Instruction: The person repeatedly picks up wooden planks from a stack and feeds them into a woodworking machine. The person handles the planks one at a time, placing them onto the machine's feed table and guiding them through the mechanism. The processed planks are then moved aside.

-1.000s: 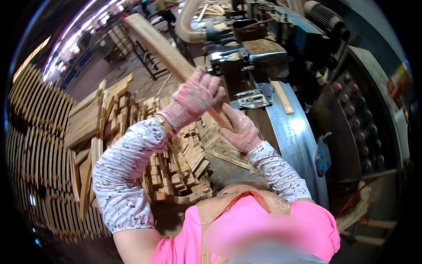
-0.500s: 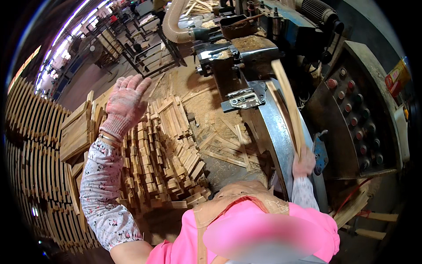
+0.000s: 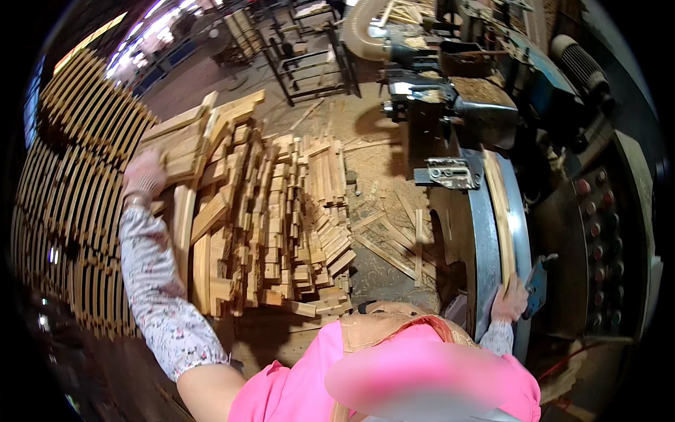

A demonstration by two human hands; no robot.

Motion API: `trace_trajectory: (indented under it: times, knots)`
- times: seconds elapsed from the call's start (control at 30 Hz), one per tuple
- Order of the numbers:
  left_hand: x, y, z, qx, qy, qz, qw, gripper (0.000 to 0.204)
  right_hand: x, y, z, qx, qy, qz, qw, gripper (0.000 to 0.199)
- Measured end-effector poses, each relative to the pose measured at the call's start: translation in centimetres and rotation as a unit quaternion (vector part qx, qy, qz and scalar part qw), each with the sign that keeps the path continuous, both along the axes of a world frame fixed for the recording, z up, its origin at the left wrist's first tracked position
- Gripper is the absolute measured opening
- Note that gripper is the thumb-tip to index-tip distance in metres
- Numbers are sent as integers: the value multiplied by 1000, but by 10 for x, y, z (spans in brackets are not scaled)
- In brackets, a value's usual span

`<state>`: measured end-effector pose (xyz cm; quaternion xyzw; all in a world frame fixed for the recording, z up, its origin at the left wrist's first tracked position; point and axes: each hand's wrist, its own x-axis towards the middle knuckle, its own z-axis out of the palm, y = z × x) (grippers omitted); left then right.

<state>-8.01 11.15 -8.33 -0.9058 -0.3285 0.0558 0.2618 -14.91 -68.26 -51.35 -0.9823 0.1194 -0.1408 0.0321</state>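
Note:
My right hand [image 3: 510, 301], in a pale glove, is closed around the near end of a long wooden strip [image 3: 500, 218]. The strip lies along the shiny curved metal bed [image 3: 524, 235] of a machine, its far end beside a metal guide block [image 3: 450, 173]. Over on the left, my gloved left hand [image 3: 144, 176] is at the near-left end of a stack of wooden boards [image 3: 184, 151]. Its fingers blur against the board ends, so a grip cannot be made out. Patterned sleeves cover both forearms.
Rows of stacked wooden pieces [image 3: 281, 225] stand between my arms, with loose strips [image 3: 394, 246] on the dusty floor. Tall slatted wood stacks [image 3: 77, 190] line the left. A button panel [image 3: 598, 232] is at right; a ribbed hose [image 3: 362, 32] and metal racks [image 3: 309, 67] stand farther back.
My left hand has dropped from a raised, open pose to the board stack. The strip in my right hand now lies along the metal bed. The whole view has shifted.

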Motion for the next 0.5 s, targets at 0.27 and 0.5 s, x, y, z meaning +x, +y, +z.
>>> trace_trajectory:
  times: [0.27,0.5]
  knots:
    - [-21,79,-66,-18,-113,-44,992,96,-42,-11,-3,31,-80,-23,996,49]
    - [-28,60,-46,67,-236,-379,892,78,89,8,-13,5,-121,84,989,33]
